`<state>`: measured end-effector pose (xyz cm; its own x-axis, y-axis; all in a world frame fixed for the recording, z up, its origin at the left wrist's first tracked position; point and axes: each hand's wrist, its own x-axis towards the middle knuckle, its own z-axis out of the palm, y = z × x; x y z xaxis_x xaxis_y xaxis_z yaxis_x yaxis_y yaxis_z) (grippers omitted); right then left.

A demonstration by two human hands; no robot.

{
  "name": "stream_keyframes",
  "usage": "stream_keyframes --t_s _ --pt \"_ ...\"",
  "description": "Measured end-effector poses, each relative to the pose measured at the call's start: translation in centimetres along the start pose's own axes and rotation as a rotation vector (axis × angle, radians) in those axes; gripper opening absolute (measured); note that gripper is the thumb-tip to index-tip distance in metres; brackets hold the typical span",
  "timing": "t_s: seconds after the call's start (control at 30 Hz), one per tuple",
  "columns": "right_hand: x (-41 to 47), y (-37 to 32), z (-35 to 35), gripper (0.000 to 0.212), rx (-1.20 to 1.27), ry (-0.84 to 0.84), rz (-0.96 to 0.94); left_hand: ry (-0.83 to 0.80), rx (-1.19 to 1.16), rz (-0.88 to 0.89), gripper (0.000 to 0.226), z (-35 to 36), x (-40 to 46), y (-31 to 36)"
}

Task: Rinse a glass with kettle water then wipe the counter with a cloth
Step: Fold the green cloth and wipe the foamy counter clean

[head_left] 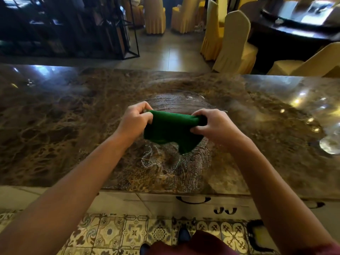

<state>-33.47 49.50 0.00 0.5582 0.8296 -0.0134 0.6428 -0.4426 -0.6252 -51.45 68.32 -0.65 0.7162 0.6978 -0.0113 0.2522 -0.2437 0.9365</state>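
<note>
A dark green cloth hangs folded just above the middle of the brown marble counter. My left hand pinches its left upper edge and my right hand grips its right end. One corner of the cloth droops down toward the counter. Wet streaks curve across the marble under and around the cloth. A clear glass stands at the counter's far right edge, partly cut off. No kettle is in view.
Chairs with yellow covers stand beyond the counter's far edge, beside a dark round table. A dark shelf unit fills the back left. Patterned floor tiles lie below the near edge.
</note>
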Motion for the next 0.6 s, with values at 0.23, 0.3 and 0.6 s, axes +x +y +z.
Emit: stream_keyframes --t_s 0.23,0.3,0.6 --pt "-0.6 3.5 -1.3 0.025 0.51 0.0 -0.007 -0.006 -0.339 -0.118 0.021 3.3 1.0 2.2" --pt "-1.6 5.0 -0.7 0.015 0.81 -0.018 0.077 -0.029 -0.381 -0.176 0.02 5.1 1.2 1.9" --pt "-4.5 7.5 -8.2 0.022 0.32 0.429 0.049 -0.217 -0.219 -0.125 0.017 17.7 4.1 1.2"
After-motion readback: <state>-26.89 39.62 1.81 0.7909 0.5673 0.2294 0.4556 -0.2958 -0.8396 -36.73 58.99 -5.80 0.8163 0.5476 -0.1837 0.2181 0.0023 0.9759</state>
